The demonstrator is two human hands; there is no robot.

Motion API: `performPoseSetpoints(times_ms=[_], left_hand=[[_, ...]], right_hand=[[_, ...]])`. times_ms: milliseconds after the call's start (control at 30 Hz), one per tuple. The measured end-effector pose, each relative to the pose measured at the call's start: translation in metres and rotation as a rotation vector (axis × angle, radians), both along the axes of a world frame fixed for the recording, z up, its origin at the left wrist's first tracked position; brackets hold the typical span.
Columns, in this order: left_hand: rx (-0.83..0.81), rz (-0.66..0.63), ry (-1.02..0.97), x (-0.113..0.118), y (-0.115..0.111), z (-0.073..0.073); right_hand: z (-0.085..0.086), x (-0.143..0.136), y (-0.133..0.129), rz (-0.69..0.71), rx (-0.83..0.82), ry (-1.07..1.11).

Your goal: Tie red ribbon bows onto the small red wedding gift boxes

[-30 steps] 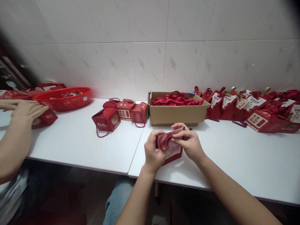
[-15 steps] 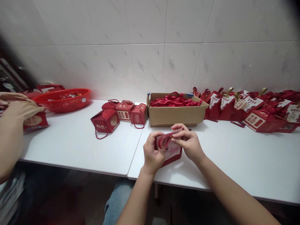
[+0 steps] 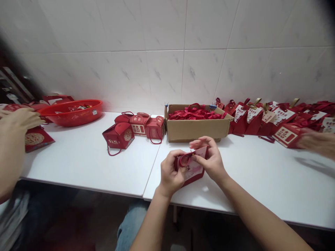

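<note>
A small red box with a pale printed front [image 3: 193, 170] is held between both hands at the table's front edge. My left hand [image 3: 171, 171] grips its left side, with the thumb on the front beside a loop of red ribbon [image 3: 184, 160]. Thumb and fingers of my right hand [image 3: 210, 158] pinch the top edge near the ribbon. Behind the hands stands a cardboard box [image 3: 197, 129] full of red ribbons [image 3: 196, 113].
Red gift boxes [image 3: 119, 136] stand left of the cardboard box, many more [image 3: 285, 134] at the right. A red basin [image 3: 70, 116] is at the left. Another person's hands [image 3: 19, 120] hold a box there; a blurred hand [image 3: 318, 143] reaches in from the right.
My right hand has shifted slightly, and its thumb now presses on the box top beside the ribbon. A blurred hand has appeared at the right edge. The box at the far left has tilted.
</note>
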State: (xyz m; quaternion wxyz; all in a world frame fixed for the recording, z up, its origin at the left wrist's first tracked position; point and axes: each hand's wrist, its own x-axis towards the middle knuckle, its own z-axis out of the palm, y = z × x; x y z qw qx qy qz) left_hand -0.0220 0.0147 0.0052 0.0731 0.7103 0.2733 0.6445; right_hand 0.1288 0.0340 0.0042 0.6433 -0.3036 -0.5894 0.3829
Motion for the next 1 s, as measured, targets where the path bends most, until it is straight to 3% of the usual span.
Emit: performPoseSetpoints(times_ms=[100,200,267,367,467,633,833,1000], left_hand=[[-0.05,-0.073,0.05,-0.009,-0.006,0.008],[-0.034,-0.088,0.177,-0.017,-0.014,0.018],[0.017,-0.057,0.232,-0.02,-0.02,0.024],[0.041,0.055,0.101,-0.017,-0.027,0.031],[-0.15,0.113,-0.046,-0.014,-0.033,0.039],[-0.543,0.007,-0.05,-0.015,-0.04,0.052],[-0.7,-0.127,-0.134,-0.011,-0.041,0.054],[-0.713,-0.159,-0.16,-0.005,-0.039,0.053]], right_hand=[[0.002,0.001,-0.003,0.048,-0.063,-0.092],[0.003,0.001,-0.007,0.075,0.003,-0.083],[0.004,0.0,-0.009,0.099,0.052,-0.061],[0.004,-0.001,-0.012,0.136,0.107,-0.046],[0.004,-0.001,-0.013,0.161,0.149,-0.035],[0.003,0.0,-0.014,0.203,0.183,-0.029],[0.004,-0.001,-0.014,0.192,0.153,-0.057],[0.003,-0.002,-0.013,0.191,0.143,-0.043]])
